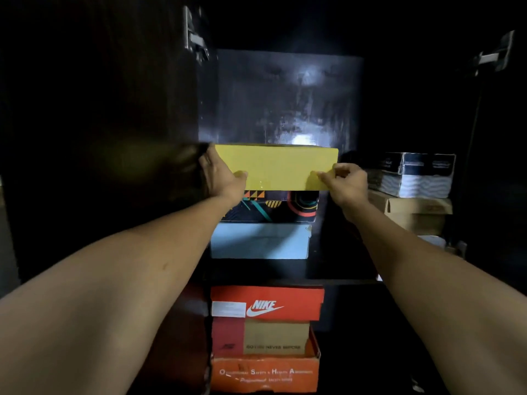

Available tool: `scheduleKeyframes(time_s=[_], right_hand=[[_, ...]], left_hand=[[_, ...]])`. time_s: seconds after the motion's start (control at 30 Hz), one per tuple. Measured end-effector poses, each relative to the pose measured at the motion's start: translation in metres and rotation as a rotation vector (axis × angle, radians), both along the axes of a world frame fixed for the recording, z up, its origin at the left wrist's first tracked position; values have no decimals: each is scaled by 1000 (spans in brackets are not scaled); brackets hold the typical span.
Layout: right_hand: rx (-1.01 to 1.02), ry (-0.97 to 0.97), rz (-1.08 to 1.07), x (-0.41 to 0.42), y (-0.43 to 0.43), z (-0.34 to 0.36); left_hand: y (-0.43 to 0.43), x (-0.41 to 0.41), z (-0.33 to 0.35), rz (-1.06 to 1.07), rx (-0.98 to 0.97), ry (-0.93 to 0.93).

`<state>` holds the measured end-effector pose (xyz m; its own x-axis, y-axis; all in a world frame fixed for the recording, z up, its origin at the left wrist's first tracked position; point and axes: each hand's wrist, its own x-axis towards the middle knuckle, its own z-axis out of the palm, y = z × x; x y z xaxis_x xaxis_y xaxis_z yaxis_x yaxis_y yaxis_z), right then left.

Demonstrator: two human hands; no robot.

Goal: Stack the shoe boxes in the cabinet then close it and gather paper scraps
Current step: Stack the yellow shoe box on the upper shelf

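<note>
Two hands [221, 178] [346, 181] grip one yellow box [276, 166] atop two stacked boxes [271, 208] [259, 240].

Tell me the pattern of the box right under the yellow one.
The patterned box is dark with orange triangles, teal stripes and coloured rings; head view.

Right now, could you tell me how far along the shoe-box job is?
Done: a patterned box sits on a blue box on the shelf. In hand: the left hand and right hand hold the yellow box atop that stack. Left: the door is open, so closing and gathering scraps remain.
</note>
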<state>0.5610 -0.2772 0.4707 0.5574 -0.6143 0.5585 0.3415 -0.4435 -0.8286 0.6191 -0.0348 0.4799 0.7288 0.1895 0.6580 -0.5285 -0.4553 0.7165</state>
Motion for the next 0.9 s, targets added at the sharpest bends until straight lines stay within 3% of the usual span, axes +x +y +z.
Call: scheduleKeyframes(time_s=[0.2, 0.37, 0.63, 0.9], right_hand=[[-172, 105, 111, 59, -17, -21], [-308, 213, 65, 62, 4, -21], [-365, 292, 80, 80, -4, -31], [-372, 295, 148, 33, 9, -36]], left_hand=[[-14, 45, -27, 55, 337, 22], [-18, 77, -37, 63, 510, 81], [-16, 94, -48, 84, 600, 86], [-6, 51, -39, -45, 615, 146]])
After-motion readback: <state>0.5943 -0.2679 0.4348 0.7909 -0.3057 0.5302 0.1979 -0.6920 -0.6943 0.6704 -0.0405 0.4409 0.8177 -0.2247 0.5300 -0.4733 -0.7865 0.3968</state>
